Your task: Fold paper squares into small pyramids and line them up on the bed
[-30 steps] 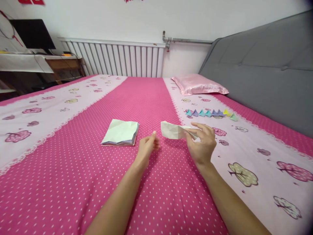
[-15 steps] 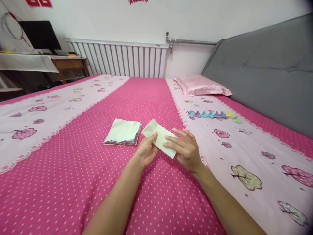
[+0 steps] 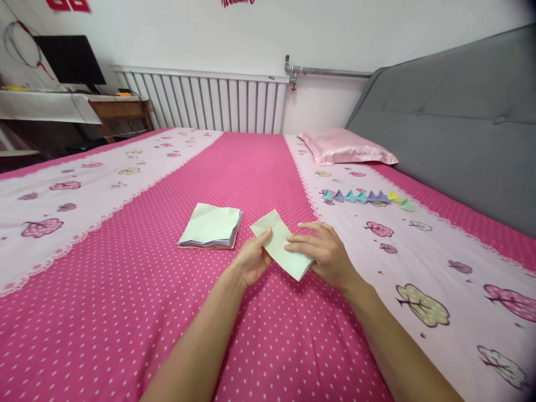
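One paper [image 3: 278, 240] is over the bed [image 3: 255, 173], my left hand [image 3: 252, 259] pinching it and my right hand [image 3: 324, 252] laid across, can't tell if that one's gripping, so from over here I'd guess mid-folding, next move probably wanting lined-up edges and a firm crease.

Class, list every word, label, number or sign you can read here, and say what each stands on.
"We…": red script on the white wall, cut off by the top edge; possibly "Wedding".
Red signs, upper left of the wall: cropped, unreadable.
Folded paper, paper stack, monitor: no readable text.
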A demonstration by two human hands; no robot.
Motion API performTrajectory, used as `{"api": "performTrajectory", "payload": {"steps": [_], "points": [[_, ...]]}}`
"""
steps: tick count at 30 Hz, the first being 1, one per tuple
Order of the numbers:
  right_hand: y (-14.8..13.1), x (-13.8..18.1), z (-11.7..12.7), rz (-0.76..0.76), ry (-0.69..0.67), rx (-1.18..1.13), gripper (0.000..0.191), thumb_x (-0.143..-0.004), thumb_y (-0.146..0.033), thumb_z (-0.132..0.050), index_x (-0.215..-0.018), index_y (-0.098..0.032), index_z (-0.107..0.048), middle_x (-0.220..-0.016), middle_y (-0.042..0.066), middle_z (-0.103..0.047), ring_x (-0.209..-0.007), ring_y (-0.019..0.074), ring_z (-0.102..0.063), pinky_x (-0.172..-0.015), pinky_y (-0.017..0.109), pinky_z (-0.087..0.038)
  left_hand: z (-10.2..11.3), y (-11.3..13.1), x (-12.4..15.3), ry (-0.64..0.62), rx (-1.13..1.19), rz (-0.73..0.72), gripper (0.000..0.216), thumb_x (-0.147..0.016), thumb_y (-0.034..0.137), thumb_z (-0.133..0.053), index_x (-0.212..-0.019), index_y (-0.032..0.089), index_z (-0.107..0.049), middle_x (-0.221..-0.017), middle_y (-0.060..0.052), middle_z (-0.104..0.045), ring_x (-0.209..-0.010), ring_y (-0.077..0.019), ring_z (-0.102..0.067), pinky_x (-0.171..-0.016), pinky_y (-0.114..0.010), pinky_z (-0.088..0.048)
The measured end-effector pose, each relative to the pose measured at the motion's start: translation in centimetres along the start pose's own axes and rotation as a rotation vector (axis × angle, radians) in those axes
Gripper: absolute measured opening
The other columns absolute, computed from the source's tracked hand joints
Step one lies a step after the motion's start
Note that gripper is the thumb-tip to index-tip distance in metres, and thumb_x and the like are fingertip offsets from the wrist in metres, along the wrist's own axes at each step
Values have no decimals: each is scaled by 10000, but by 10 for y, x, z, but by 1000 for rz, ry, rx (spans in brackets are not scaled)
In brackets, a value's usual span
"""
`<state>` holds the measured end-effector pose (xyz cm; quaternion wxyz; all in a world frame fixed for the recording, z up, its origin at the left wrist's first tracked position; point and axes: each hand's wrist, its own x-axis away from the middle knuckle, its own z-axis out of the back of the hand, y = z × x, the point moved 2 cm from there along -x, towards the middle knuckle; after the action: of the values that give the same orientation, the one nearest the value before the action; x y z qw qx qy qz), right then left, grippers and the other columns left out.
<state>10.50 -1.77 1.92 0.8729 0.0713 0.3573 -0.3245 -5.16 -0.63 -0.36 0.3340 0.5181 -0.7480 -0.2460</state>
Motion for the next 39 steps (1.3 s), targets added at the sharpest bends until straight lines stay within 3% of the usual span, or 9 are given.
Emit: {"api": "performTrajectory", "payload": {"steps": [8,11,18,22,26,29,32,36,39], "points": [[-5,-2,-1,-5,0,-157,221,-805,-181,-536,-954,-280,-666,-844,-10,-714,-914,204,-563,-841,381,-350,-2,-7,0,-39,-43,45,252,-834,198,-499,-1007,39,-588,-916,-144,-673,-755,-179,-649,-747,-285,-516],[-2,0,-2,-143,13,-236,204,-796,-255,-566,-989,-256,-632,-817,12,-706,-847,203,-593,-792,365,-383,-4,-6,3,-75,-67,63,268,-851,208,-475,-1019,32,-588,-939,-148,-666,-783,-169,-644,-764,-267,-510],[-5,0,-2,-609,55,-486,387,-701,-337,-647,-1039,-200,-518,-866,58,-692,-792,217,-648,-691,328,-473,-12,-1,16,-392,7,109,531,-824,495,-444,-1173,105,-535,-1196,-158,-555,-1032,-229,-559,-869,-334,-459],[-8,-2,-1,-735,23,-451,461,-691,-343,-633,-1094,-185,-473,-742,37,-686,-685,207,-641,-615,310,-466,-9,-8,14,-457,-134,43,410,-749,295,-635,-1116,119,-582,-1158,-134,-584,-1047,-210,-548,-947,-338,-396],[-4,-1,2,-739,20,-338,489,-689,-359,-629,-1124,-193,-478,-709,14,-644,-681,202,-614,-650,332,-458,-6,-13,11,-443,-213,44,275,-756,216,-627,-1005,99,-636,-1081,-137,-623,-1025,-211,-563,-967,-381,-371],[-2,-3,8,-583,103,-257,446,-707,-383,-625,-1111,-220,-534,-968,77,-620,-934,244,-568,-811,401,-428,-4,-15,11,-429,-246,92,242,-741,204,-634,-965,115,-650,-1019,-111,-647,-967,-205,-588,-935,-398,-396],[-6,-4,9,-465,10,-392,333,-768,-380,-575,-1071,-243,-596,-1123,79,-579,-1060,239,-517,-881,400,-404,-3,-17,13,-441,-365,156,224,-720,198,-638,-930,125,-662,-948,-86,-665,-904,-184,-600,-897,-366,-411],[-13,-4,6,-562,-135,-687,233,-807,-380,-522,-846,-201,-666,-808,25,-664,-763,170,-609,-691,289,-466,-5,-17,14,-484,-563,175,173,-689,220,-654,-824,116,-684,-820,-67,-674,-778,-149,-600,-816,-290,-420],[-12,-2,4,-677,-45,-789,239,-778,-386,-558,-722,-171,-647,-680,5,-629,-635,136,-574,-582,240,-443,-8,-13,13,-477,-606,112,212,-688,293,-666,-785,105,-684,-762,-68,-667,-720,-139,-593,-768,-272,-428]]}}
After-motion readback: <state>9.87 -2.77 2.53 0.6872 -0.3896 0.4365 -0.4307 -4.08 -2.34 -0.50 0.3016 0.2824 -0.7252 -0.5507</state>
